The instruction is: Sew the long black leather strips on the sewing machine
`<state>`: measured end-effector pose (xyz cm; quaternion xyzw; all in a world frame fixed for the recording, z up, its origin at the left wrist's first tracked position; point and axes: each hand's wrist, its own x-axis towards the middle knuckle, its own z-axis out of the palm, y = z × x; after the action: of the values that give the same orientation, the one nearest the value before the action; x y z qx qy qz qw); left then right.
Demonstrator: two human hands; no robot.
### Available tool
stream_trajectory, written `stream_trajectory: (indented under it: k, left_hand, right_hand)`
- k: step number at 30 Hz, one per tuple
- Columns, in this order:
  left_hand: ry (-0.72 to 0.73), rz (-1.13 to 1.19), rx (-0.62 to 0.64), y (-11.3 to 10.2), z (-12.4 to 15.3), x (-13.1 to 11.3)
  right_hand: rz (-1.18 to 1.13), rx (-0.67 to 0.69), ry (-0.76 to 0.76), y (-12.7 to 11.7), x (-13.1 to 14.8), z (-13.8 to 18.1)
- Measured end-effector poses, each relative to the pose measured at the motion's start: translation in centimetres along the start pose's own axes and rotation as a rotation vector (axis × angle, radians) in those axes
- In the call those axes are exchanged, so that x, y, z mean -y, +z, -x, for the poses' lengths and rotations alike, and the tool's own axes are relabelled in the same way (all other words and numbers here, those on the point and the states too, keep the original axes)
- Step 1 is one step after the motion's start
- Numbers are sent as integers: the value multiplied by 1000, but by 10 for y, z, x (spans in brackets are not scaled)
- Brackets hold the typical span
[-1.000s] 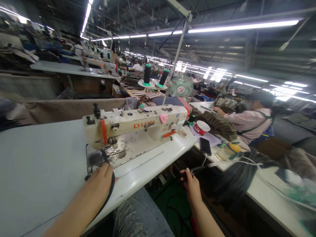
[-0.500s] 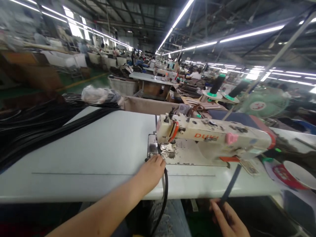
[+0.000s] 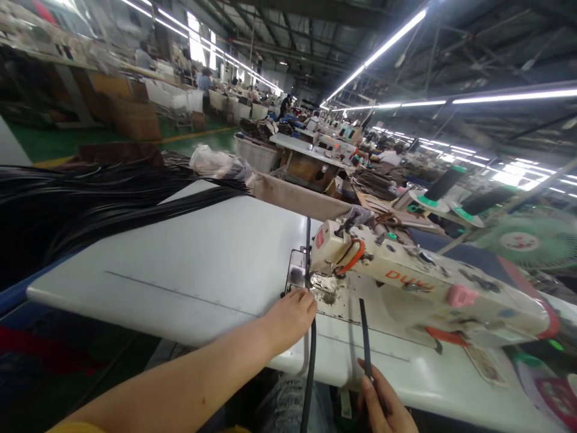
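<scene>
My left hand [image 3: 291, 316] rests palm down on the white sewing table [image 3: 193, 270], fingers curled over a black strap [image 3: 309, 355] just in front of the needle of the cream sewing machine [image 3: 419, 282]. The strap runs under the presser foot and out behind the machine, and its near end hangs off the table edge. My right hand [image 3: 383, 406] is at the bottom edge, pinching a second narrow black strap [image 3: 364, 337] that rises toward the machine bed.
A large heap of black straps [image 3: 90, 198] covers the table's left end. Thread cones [image 3: 439, 183] and a green fan [image 3: 532, 237] stand behind the machine. Other workbenches, machines and people fill the hall beyond.
The view has swung left, so the machine now sits right of centre. My right hand has brought its strap up from below the table to the machine bed. My left hand stays at the needle.
</scene>
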<state>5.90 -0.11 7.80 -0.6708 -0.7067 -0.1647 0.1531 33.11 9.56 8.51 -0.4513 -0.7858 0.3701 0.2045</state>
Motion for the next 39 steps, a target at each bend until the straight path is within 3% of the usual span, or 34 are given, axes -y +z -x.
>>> stream_trajectory:
  k: [5, 8, 11, 17, 27, 39]
  left_hand:
    - [-2, 6, -37, 4, 0, 1]
    - [18, -12, -48, 9, 1, 2]
    - [22, -14, -59, 10, 1, 3]
    - [15, 18, -37, 4, -2, 4]
    - [5, 27, -9, 6, -3, 5]
    - [-24, 66, 57, -5, -1, 5]
  right_hand:
    - [13, -29, -16, 13, 15, -24]
    - [-42, -28, 61, 19, 22, -34]
    - [-116, -97, 114, 25, 28, -35]
    - [-164, -220, 48, 31, 37, -29]
    - [-134, -198, 40, 29, 37, -31]
    - [-222, -119, 115, 31, 10, -48]
